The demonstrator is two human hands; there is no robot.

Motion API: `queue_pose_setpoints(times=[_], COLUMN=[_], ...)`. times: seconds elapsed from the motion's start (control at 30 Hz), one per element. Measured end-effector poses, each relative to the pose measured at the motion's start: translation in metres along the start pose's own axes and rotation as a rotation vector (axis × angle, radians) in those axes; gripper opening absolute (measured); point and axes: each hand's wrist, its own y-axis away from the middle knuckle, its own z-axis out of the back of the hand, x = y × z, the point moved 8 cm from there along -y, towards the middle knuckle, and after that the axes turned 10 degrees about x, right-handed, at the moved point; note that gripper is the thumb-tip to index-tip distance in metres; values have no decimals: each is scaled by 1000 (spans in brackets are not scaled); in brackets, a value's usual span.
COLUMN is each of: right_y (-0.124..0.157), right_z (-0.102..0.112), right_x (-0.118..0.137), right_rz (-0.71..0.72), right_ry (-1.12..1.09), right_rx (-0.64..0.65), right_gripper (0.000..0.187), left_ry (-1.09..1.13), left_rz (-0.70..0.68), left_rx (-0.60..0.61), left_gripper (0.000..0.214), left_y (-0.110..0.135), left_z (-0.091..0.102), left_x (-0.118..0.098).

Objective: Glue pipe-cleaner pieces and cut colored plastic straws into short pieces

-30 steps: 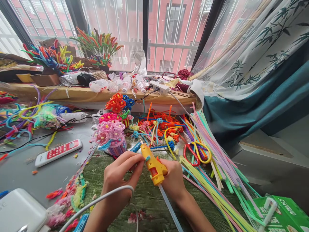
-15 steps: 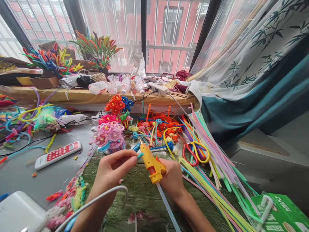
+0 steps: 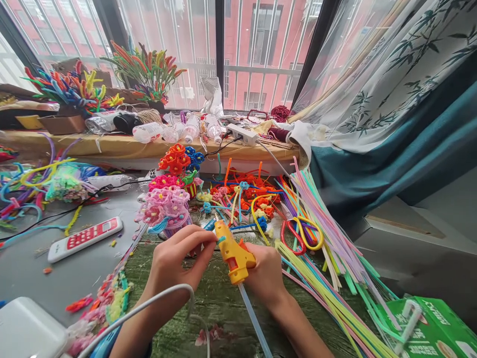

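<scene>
Seen from my head, my right hand is closed around the yellow glue gun, near the middle of the green mat, with the nozzle pointing far and left. My left hand pinches a small teal piece right at the nozzle tip. A pink flower bunch stands just beyond my left hand, and scissors lie to the right.
</scene>
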Motion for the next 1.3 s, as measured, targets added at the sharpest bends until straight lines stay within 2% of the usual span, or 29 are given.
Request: queue_pose_setpoints(times=[0.13,0.33,0.47,0.73,1.1,1.2,1.3], right_y=[1,1,2,6,12,13,12], right_z=[0,2,1,4,12,14,16], right_x=[0,0,0,3,14,17,19], right_rz=[-12,2,-5,-4,48,72,88], right_ry=[29,119,180,353,501,518,528], right_rx=[-8,-27,-21,-93,-198,-226,-248], right_gripper=[30,38,31,16,17,20,21], left_ry=[-81,-89,-90,-91,-76,21,281], left_rz=[-35,-78,-68,11,15,75,267], left_rx=[-15,37,45,29,30,35,16], left_gripper=[12,13,12,12,12,12,7], left_y=[3,1,5,10,11,10,12], left_z=[-1,-5,-8,-16,-25,-26,-24], left_x=[-2,-6,-3,7,7,9,25])
